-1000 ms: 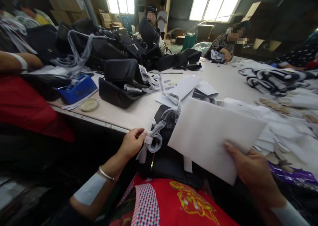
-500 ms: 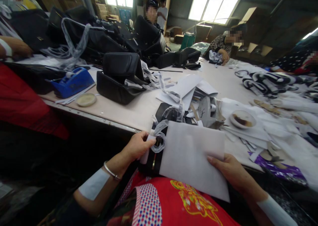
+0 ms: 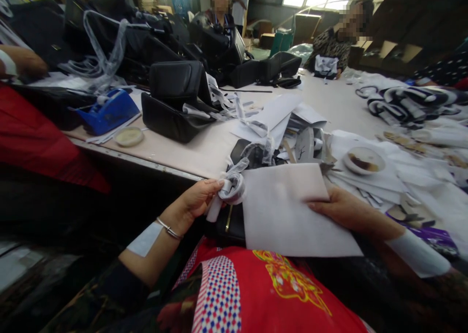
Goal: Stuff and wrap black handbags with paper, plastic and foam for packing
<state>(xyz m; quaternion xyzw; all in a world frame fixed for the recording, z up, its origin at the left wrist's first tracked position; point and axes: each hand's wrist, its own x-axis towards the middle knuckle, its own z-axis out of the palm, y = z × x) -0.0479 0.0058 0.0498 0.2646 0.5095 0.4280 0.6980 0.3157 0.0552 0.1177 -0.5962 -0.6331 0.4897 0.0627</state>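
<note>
My left hand (image 3: 199, 196) is closed, thumb and fingers pinching a coiled strap (image 3: 237, 189) wrapped in clear plastic. Under the coil lies a black bag (image 3: 234, 229) with a gold-coloured zip, at the table's edge by my lap. Over much of that bag spreads a white sheet (image 3: 285, 221), paper or thin foam, I cannot tell which. My right hand (image 3: 340, 208) grips the sheet's right side between thumb and fingers. The bag's right part is hidden beneath the sheet.
A black bag (image 3: 175, 104) stands open beside a blue tape dispenser (image 3: 109, 111) and a round dish (image 3: 128, 137). Black bags (image 3: 153, 50) pile up behind. Right of me are a dish with brown stuff (image 3: 363, 161), loose white sheets and black-and-white straps (image 3: 405, 104). Co-workers sit around the table.
My right hand has lifted the white sheet's right side and shifted it rightward, uncovering more of the zip. My left hand has brought the coil slightly up. The view has tilted downward.
</note>
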